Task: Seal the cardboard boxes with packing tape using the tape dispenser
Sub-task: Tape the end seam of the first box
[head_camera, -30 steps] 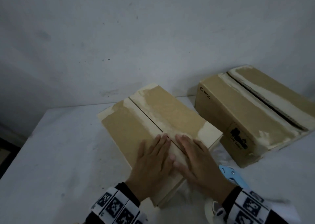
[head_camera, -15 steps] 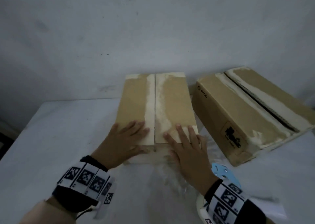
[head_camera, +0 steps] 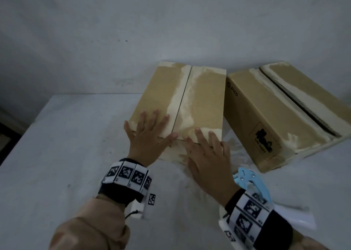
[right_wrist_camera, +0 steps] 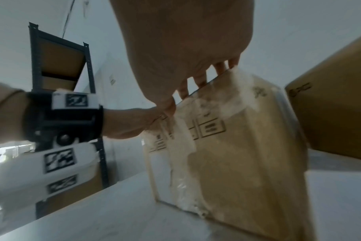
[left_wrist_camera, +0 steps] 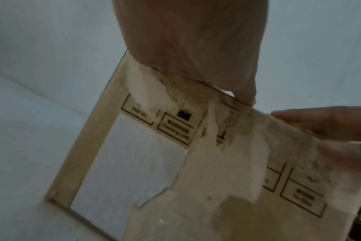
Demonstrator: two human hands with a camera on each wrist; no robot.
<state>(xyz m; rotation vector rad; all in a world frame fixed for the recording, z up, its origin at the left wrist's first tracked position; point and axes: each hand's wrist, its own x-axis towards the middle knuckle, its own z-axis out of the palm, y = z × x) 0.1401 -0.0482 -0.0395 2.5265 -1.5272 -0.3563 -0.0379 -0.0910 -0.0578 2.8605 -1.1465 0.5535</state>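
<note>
Centre of the head frame, on the counter (head_camera: 66, 135): near box (head_camera: 201, 97), stiff, likely light. Left hand (head_camera: 150, 135) and right hand (head_camera: 207, 154) flat on its near edge, fingers straight, gripping nothing. Tape dispenser (head_camera: 247, 179) lower right.

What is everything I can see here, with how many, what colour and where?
cardboard box: one, brown with pale torn patches, middle of the table, flaps closed, both hands on its near end
second box: one, brown, to the right of the first, top seam open
tape dispenser: one, light blue, on the table by the right wrist
table: one, white, under everything
wall: grey-white, behind the table
shelf rack: one, dark metal, seen only from the right wrist
wrist bands: two, black with black-and-white markers
left hand: flat on the left flap
right hand: flat on the right flap's near edge
</note>
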